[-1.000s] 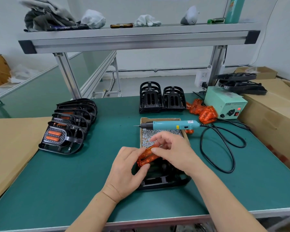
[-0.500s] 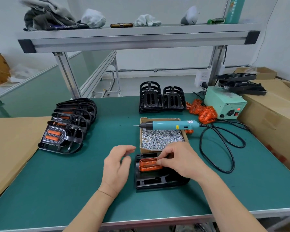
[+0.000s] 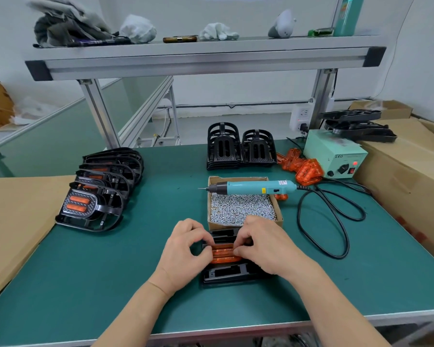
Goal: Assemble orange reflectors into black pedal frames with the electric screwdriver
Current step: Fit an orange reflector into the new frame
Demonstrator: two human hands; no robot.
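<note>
Pressing unevenly is the main risk. In the head view, the left hand [image 3: 186, 249] and right hand [image 3: 263, 244] both curl their fingers onto the ridged, translucent orange plastic reflector [image 3: 223, 254]. Each hand pinches one end of it as it sits in the flat black plastic pedal frame [image 3: 223, 274]. If one end goes deeper than the other, the reflector would likely sit crooked and its screw holes would miss the frame's. A screw driven that way could go in askew or crack the plastic.

The frame rests loose on the green table mat [image 3: 110, 271], near the front edge, so a hard push could slide it. Letting go to fetch a screw might also let an unseated reflector spring out.

The reflector's long axis runs left to right, parallel to the table's near edge, with its ribbed face up. Which way the frame's ends point I cannot tell, since the hands cover them.

Just beyond the hands stands the open cardboard box of small silver screws [image 3: 222, 225]. The teal electric screwdriver [image 3: 253, 187] lies across its far rim, tip pointing left and cord trailing right.
</note>
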